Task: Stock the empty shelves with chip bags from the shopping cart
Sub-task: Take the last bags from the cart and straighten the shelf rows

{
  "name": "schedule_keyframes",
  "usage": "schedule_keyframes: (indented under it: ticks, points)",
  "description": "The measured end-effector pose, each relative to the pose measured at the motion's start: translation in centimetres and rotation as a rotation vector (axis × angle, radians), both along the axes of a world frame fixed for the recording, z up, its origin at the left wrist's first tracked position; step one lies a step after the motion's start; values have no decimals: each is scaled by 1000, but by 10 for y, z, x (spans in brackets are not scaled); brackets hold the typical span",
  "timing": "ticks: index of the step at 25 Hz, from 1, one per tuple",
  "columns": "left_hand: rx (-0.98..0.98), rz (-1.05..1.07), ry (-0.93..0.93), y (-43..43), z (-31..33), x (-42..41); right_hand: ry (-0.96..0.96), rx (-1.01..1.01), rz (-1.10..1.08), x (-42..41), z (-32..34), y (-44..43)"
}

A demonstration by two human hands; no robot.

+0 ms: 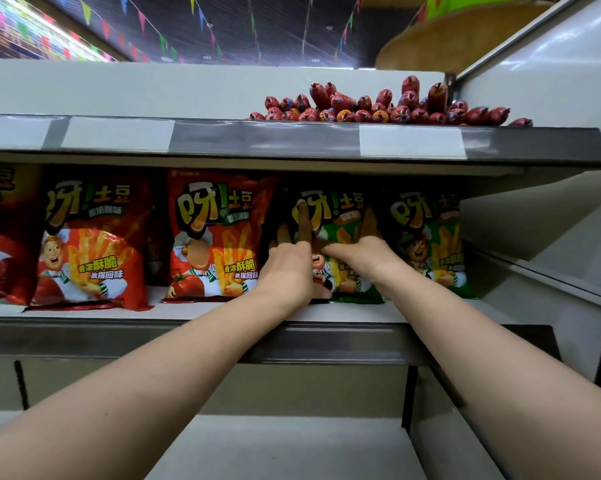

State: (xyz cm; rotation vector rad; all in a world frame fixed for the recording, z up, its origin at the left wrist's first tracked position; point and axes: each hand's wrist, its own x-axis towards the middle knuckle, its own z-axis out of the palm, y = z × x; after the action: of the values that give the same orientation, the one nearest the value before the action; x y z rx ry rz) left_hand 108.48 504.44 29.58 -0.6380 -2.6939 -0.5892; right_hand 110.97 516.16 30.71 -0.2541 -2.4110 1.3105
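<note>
A green chip bag (344, 209) stands upright on the middle shelf (188, 336), right of centre. My left hand (288, 268) lies flat against its front left, with the index finger pointing straight up over the logo. My right hand (361, 252) presses the bag's front right, fingers upward and thumb reaching left toward the other hand. A second green bag (427, 237) stands just to the right. Two red chip bags (216, 237) (94, 247) stand to the left, and a third is cut off by the frame's left edge. The shopping cart is out of view.
The top shelf (292, 140) carries a heap of red sausage packs (378, 107) at its right end. A white lower shelf (292, 445) shows between my forearms. A white side panel (551, 98) closes the unit on the right.
</note>
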Motion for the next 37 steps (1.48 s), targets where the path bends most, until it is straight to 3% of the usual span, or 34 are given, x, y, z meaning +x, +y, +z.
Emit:
schedule_keyframes:
  ticks: [8,11,16,19,25,30,33,37]
  points:
    - [8,-44,-26,4,-4,-11,-96,73,3,-10,-2,2]
    - [14,-36,-31,4,-6,-11,-143,-3,43,-6,1,2]
    - [45,-39,31,7,0,-16,90,-175,105,-17,0,4]
    - [132,-48,16,13,0,-23,183,-171,103,-29,0,2]
    - [176,-47,-23,14,-6,-34,155,-82,86,-54,-4,3]
    - [139,-3,-21,12,-3,-19,160,-129,96,-46,-4,3]
    - [7,91,19,15,4,-5,160,-35,-35,-33,2,8]
    - [-148,33,174,35,13,21,436,99,-326,-4,18,12]
